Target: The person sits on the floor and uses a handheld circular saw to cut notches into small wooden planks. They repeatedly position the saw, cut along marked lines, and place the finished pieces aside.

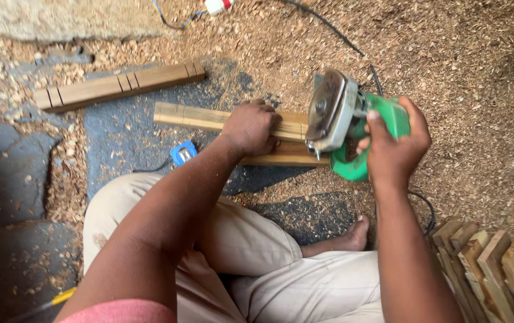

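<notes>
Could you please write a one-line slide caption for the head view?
Seated on a sawdust-strewn floor, left hand presses down a wooden strip while right hand holds a green circular saw at its end.

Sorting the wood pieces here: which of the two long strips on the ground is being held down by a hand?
The nearer strip: the left hand presses on it beside the green saw. The farther grooved strip lies untouched.

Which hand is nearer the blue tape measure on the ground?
Left. The left hand presses on the pale wooden plank, just right of and above the blue tape measure. The right hand grips the green circular saw, farther right.
</notes>
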